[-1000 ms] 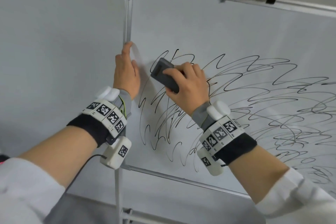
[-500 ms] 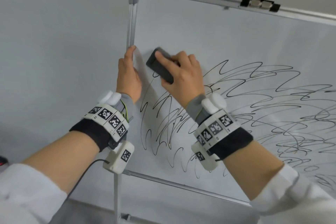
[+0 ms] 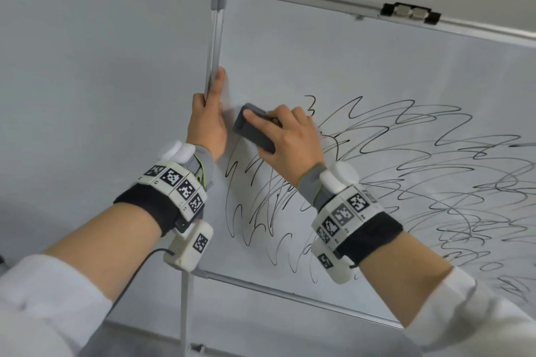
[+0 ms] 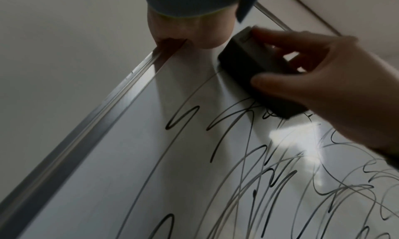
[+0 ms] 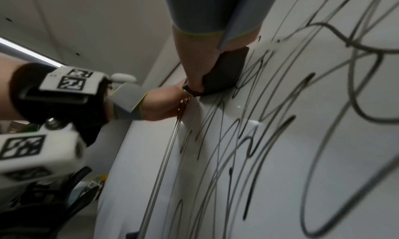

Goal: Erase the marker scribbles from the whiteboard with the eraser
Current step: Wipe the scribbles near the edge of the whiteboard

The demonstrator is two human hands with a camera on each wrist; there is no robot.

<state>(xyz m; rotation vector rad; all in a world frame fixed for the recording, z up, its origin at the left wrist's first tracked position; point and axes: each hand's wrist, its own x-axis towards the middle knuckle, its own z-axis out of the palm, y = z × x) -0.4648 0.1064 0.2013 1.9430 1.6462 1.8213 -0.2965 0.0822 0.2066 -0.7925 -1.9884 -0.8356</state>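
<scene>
Right hand curled round the dark eraser — forefinger laid along its back, thumb under its lower end, remaining fingers folded over the far edge — and pressing its flat face against the whiteboard. Left hand clamped on the board's left frame rail, thumb stretched up the front of the rail, fingers wrapped behind and hidden. Sits just beside that left hand, at the upper left fringe of the marker scribbles, with bare white surface above. From the head view: long axis running diagonally, upper end toward the top-left corner of the board, lower end down and right toward the palm. From the left wrist view, not seen from the head: the eraser meeting the board edge-on, with scribble lines running right up to its lower end, and daylight showing between the right hand's fingers and its back. From the right wrist view only: the thumb side of the grip, the thumb pressed along the eraser's side, and the left hand hooked on the frame just below it — plus the left wristband with its black-and-white markers. Fingertips behind the rail out of sight in every view.
</scene>
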